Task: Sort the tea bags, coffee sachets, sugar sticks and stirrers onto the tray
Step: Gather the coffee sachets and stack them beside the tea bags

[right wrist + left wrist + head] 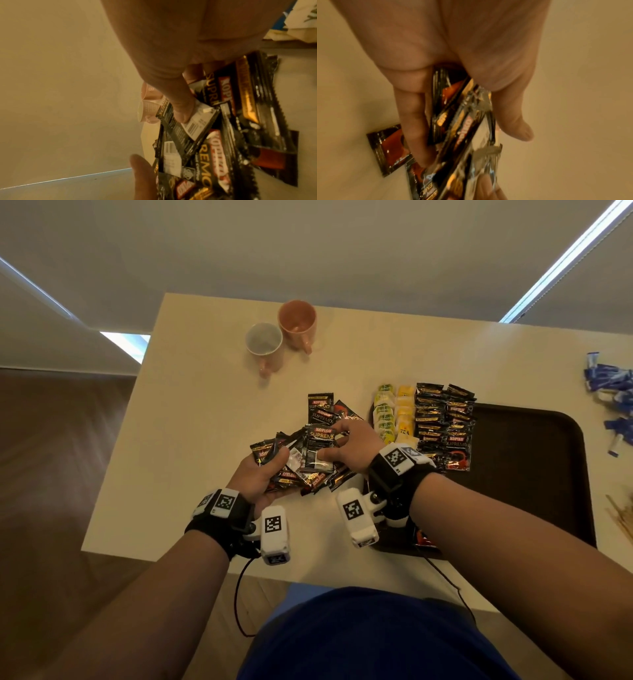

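Observation:
My left hand [270,465] grips a fanned bunch of black coffee sachets [301,460] above the table; the left wrist view shows the sachets [462,121] pinched between thumb and fingers. My right hand [346,443] pinches the top sachet [320,448] of that bunch, its thumb on the barcode side [193,124]. A few more sachets [320,409] lie on the table beyond. On the dark tray [534,467], yellow-green tea bags [394,416] and a column of coffee sachets [443,426] lie at its left end.
Two mugs, one clear [263,344] and one orange [297,323], lie at the table's far side. Blue sugar sticks [613,395] lie right of the tray's far corner, wooden stirrers [620,515] at its right side. The table's front edge is near my body.

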`<state>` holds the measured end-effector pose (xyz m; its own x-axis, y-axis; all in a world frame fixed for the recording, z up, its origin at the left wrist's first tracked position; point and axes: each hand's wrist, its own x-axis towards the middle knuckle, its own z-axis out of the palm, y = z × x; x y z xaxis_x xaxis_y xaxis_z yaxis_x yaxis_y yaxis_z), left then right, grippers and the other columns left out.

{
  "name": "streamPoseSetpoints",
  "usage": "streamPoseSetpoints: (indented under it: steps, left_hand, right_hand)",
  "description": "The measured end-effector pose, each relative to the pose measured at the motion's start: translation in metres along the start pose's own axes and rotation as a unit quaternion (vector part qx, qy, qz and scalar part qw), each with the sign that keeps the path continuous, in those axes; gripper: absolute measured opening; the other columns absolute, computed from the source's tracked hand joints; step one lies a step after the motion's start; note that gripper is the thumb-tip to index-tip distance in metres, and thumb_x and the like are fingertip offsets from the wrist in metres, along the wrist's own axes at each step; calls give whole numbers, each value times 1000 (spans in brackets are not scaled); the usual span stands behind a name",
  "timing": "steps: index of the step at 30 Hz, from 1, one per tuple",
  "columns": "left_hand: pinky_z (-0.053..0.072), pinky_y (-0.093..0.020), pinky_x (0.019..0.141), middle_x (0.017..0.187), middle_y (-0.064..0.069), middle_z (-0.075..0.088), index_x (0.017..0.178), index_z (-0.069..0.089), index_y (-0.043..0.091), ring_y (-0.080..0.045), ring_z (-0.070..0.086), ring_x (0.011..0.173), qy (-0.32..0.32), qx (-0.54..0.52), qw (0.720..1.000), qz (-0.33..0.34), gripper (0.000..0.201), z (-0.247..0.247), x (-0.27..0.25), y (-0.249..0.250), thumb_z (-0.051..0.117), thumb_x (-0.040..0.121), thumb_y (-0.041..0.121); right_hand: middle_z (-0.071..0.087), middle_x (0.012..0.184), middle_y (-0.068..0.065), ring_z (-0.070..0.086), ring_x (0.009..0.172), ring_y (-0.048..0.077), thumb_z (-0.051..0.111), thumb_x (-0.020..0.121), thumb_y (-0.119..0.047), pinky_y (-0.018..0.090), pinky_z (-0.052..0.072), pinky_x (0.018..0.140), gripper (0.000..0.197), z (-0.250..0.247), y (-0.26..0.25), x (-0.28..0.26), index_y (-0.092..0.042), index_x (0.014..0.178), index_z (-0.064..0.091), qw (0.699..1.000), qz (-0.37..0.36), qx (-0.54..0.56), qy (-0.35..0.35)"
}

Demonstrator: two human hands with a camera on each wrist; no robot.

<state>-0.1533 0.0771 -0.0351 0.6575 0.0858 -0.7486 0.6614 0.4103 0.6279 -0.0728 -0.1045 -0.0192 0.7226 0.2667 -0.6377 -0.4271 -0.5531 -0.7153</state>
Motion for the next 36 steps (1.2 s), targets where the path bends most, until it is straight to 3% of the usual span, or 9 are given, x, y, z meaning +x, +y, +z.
streamPoseSetpoints:
  steps: [3,7,10,14,18,22,28,33,36]
  left_hand:
    - [61,-43,71,109,-15,73,123,61,7,-30,72,97,0,32,999,14,64,8,1,-3,81,65,24]
    - [57,-55,85,107,-16,74,121,64,7,-34,72,100,-3,71,997,31,71,14,4,-6,89,57,22]
    - [59,-51,81,109,-16,74,124,63,7,-34,71,101,-1,72,997,28,68,12,8,-5,87,61,18]
    - [60,-41,71,110,-17,73,125,62,6,-33,72,98,3,63,998,30,62,7,10,-2,83,68,11]
    - [59,-46,80,111,-19,72,124,61,5,-35,72,99,-31,62,997,22,65,10,8,3,82,63,11]
    - [58,-48,83,110,-20,72,126,60,1,-36,71,100,-46,66,997,17,66,12,6,6,81,64,10]
    - [59,-42,76,110,-18,73,125,61,5,-35,71,102,-63,69,995,16,60,22,3,10,80,68,12]
    - [59,-32,64,99,-11,76,121,61,6,-24,74,89,-108,77,991,21,51,48,-7,14,73,72,12]
    - [59,-35,65,108,-13,74,126,59,6,-27,72,97,-107,113,988,21,61,66,-8,11,78,68,11]
  right_hand:
    - [69,95,4,69,84,21,82,77,-23,42,59,81,29,6,-3,-4,-20,94,59,999,-25,-26,-4]
    - [55,78,-6,56,73,11,79,79,-31,31,53,72,49,10,-4,-4,-11,120,60,990,-80,-111,20]
    - [63,74,0,58,65,13,75,83,-32,37,54,68,28,8,-3,-2,-11,101,67,993,-95,-75,3]
    - [73,88,13,70,74,23,66,92,-33,42,61,73,17,1,-3,-3,-15,92,67,997,-74,17,14]
    - [72,75,12,68,65,22,58,96,-41,45,62,72,41,-3,-3,-1,-5,82,71,998,-41,39,15]
    - [66,65,3,64,59,14,57,95,-46,33,59,62,45,-9,-10,-1,-6,79,68,997,-12,72,-16]
    - [70,77,6,69,66,18,79,82,-23,35,60,64,14,-13,-4,-11,-17,87,67,997,-65,23,-37]
    - [73,88,10,72,74,23,78,82,-18,35,60,66,33,-29,6,-25,-4,109,66,996,-46,57,44]
    - [73,87,15,72,74,27,73,87,-16,44,61,70,30,-45,17,-35,-3,111,62,991,-35,87,94]
